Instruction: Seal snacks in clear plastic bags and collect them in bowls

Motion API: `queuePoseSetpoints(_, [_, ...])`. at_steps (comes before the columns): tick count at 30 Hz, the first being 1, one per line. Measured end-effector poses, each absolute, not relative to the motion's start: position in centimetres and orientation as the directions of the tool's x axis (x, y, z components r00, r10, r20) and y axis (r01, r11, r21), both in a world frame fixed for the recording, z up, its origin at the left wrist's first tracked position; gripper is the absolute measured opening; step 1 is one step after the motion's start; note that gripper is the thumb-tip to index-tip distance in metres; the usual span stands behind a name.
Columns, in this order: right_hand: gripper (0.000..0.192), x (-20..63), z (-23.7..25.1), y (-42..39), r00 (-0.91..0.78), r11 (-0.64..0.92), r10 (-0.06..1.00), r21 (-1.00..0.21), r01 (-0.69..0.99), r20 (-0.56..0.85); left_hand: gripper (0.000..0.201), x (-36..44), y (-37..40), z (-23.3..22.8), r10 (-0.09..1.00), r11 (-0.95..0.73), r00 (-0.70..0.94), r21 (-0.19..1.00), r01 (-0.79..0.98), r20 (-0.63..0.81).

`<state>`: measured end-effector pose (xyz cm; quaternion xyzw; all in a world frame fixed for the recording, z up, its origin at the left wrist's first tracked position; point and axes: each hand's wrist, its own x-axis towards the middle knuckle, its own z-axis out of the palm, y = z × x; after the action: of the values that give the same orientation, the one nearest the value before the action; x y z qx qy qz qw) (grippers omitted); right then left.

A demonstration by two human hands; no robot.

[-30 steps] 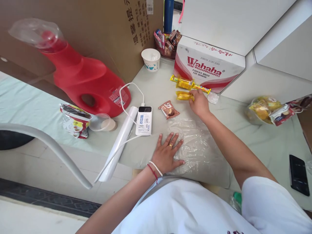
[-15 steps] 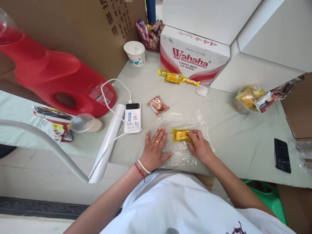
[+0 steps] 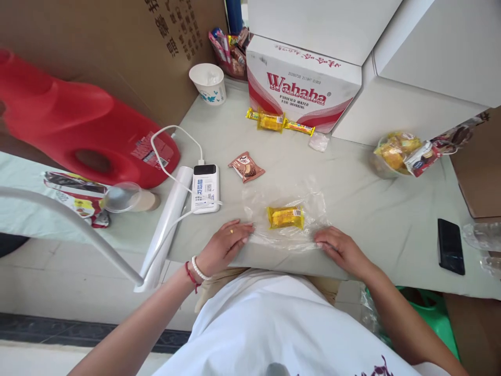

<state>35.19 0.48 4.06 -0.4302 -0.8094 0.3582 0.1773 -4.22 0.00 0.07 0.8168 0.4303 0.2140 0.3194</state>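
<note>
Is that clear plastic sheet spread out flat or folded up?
Spread out flat. The clear plastic sheet lies on the table, left hand and right hand at its near corners.

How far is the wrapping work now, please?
Done: one yellow snack lies on the clear plastic sheet. In hand: left hand and right hand grip the sheet's near corners. Left: sheet unfolded; brown snack and other yellow snacks lie off it.

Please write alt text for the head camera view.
A left hand and right hand press the near edges of a clear plastic bag holding a yellow snack packet, on a table.
</note>
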Motion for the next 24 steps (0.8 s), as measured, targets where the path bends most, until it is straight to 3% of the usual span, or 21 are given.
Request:
queuePoseSetpoints(3, [0.024, 34.6, 5.8, 3.8, -0.492, 0.192, 0.859, -0.800, 0.569, -0.143, 0.036, -3.3, 2.2, 0.9, 0.941, -0.235, 0.338, 0.703, 0.671, -0.008])
queuePoseSetpoints(6, [0.030, 34.0, 6.5, 7.6, -0.355, 0.007, 0.887, -0.758, 0.652, -0.296, 0.036, -1.8, 4.3, 1.2, 0.993, -0.066, 0.113, 0.608, 0.791, -0.040])
queuePoseSetpoints(8, [0.024, 33.5, 6.8, 9.8, -0.265, -0.024, 0.875, -0.584, 0.811, -0.405, 0.031, -0.6, 5.4, 1.0, 1.000, 0.020, -0.005, 0.528, 0.849, -0.030])
queuePoseSetpoints(10, [0.017, 32.7, 7.4, 11.7, -0.179, 0.038, 0.873, -0.303, 0.952, -0.454, 0.026, 0.5, 6.1, 0.8, 0.996, 0.085, -0.083, 0.459, 0.884, -0.024])
queuePoseSetpoints(12, [0.019, 31.3, 8.3, 13.3, -0.150, 0.112, 0.908, -0.119, 0.987, -0.392, 0.023, 1.4, 6.4, 0.6, 0.990, 0.136, -0.144, 0.419, 0.898, -0.014])
queuePoseSetpoints(13, [0.023, 30.4, 8.8, 14.0, -0.172, 0.148, 0.929, -0.097, 0.984, -0.329, 0.025, 1.7, 6.5, 0.6, 0.985, 0.161, -0.174, 0.410, 0.898, -0.005])
queuePoseSetpoints(16, [0.035, 26.8, 9.0, 16.1, -0.351, 0.324, 0.919, -0.164, 0.932, -0.179, 0.040, 2.1, 6.5, 0.6, 0.973, 0.210, -0.232, 0.390, 0.896, 0.010])
queuePoseSetpoints(18, [0.047, 24.2, 8.0, 17.5, -0.452, 0.417, 0.868, -0.193, 0.888, -0.204, 0.047, 2.2, 6.5, 0.8, 0.977, 0.204, -0.214, 0.366, 0.908, -0.012])
queuePoseSetpoints(20, [0.057, 22.2, 6.7, 18.6, -0.458, 0.409, 0.840, -0.214, 0.887, -0.291, 0.048, 2.2, 6.6, 1.0, 0.980, 0.196, -0.191, 0.333, 0.922, -0.049])
queuePoseSetpoints(24, [0.023, 20.7, 5.9, 19.1, -0.425, 0.341, 0.813, -0.267, 0.901, -0.397, 0.034, 2.3, 6.9, 1.2, 0.979, 0.203, -0.182, 0.331, 0.922, -0.093])
